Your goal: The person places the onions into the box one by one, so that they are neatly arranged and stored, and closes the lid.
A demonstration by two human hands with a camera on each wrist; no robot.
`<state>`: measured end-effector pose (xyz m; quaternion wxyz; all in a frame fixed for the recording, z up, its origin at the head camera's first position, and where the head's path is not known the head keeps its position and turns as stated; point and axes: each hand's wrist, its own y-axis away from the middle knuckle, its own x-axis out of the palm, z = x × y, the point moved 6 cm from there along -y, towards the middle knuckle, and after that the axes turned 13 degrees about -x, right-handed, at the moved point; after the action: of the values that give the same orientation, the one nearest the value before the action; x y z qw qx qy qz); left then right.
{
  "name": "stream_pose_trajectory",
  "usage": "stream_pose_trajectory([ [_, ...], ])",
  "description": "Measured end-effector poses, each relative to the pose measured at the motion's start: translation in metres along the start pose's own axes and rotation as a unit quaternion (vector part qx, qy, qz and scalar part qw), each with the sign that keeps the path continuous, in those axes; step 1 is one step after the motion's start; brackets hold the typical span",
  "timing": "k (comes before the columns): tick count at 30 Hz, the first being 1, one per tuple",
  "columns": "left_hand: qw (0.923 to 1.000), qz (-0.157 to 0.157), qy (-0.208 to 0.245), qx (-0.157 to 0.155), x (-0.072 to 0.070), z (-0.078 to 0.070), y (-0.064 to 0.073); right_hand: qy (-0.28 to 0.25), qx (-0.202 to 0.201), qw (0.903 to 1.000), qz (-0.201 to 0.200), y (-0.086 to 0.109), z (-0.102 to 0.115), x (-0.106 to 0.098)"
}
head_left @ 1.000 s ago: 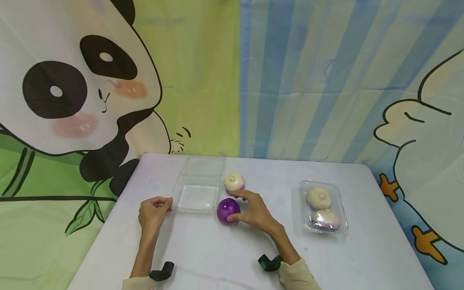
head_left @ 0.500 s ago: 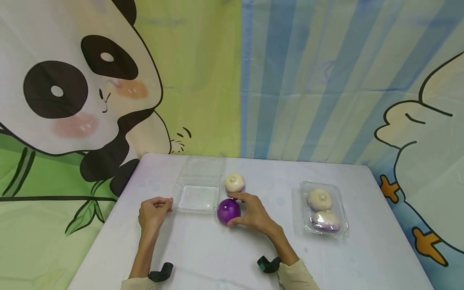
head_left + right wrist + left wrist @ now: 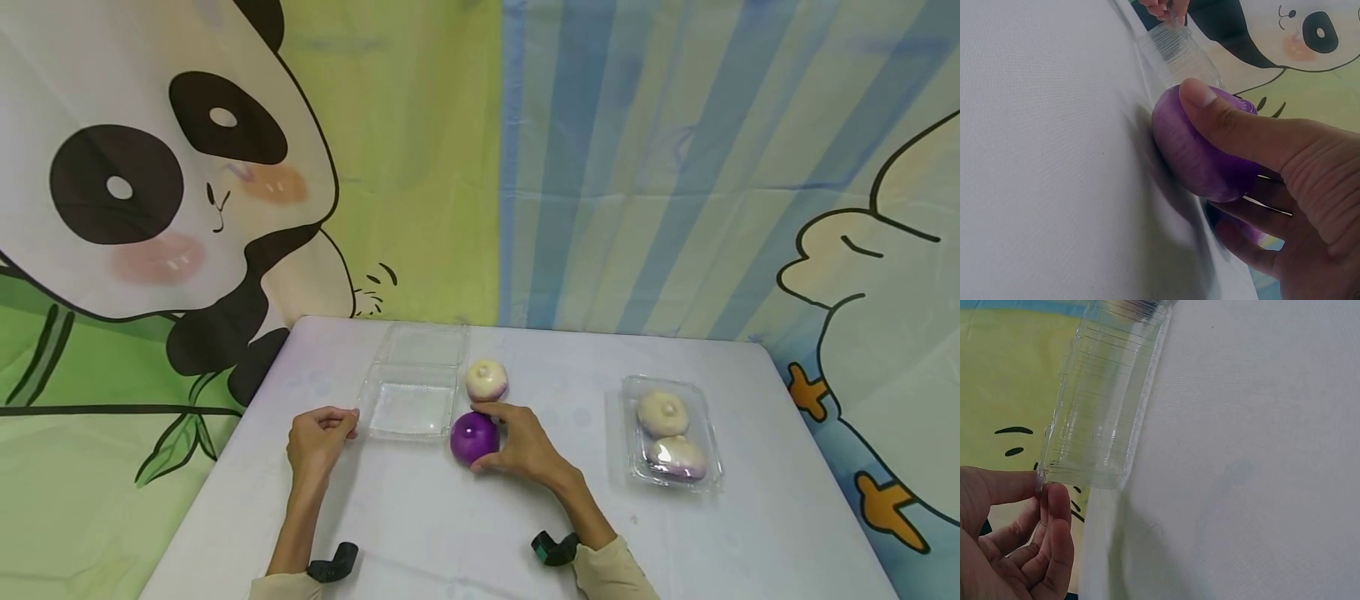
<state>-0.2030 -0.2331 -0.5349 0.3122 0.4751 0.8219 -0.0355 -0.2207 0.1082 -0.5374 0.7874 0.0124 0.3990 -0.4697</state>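
My left hand [image 3: 318, 440] pinches the near left rim of a clear plastic clamshell box [image 3: 408, 410] between thumb and forefinger; the left wrist view shows the grip on the box's edge [image 3: 1094, 419]. The box lies with its lid folded back and nothing in it. Just right of it, my right hand [image 3: 525, 442] holds a glossy purple turnip [image 3: 474, 438], thumb on the near side and fingers on the far side. In the right wrist view the turnip [image 3: 1191, 147] sits at or just above the tabletop. A white-and-purple turnip [image 3: 486, 381] rests behind it.
On the right of the white table [image 3: 540, 550] stands a closed clear box [image 3: 708, 425] with two white-and-purple turnips [image 3: 662, 414] inside. A printed cloth backdrop [image 3: 420, 167] rises behind the table's far edge.
My right thumb has slid from the front of the purple turnip to its near lower edge. The left hand and the boxes stay put.
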Motion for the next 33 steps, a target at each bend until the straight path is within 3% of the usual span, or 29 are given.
stream_pose_trajectory([
  [18, 1.0000, -0.003, -0.002, -0.001, 0.003, 0.001, -0.003, -0.017, 0.012, 0.9997, 0.013, -0.001, 0.000, -0.011],
  [33, 1.0000, 0.001, 0.005, 0.002, 0.002, 0.000, -0.002, -0.012, -0.026, 0.9991, 0.031, -0.007, 0.012, -0.026],
])
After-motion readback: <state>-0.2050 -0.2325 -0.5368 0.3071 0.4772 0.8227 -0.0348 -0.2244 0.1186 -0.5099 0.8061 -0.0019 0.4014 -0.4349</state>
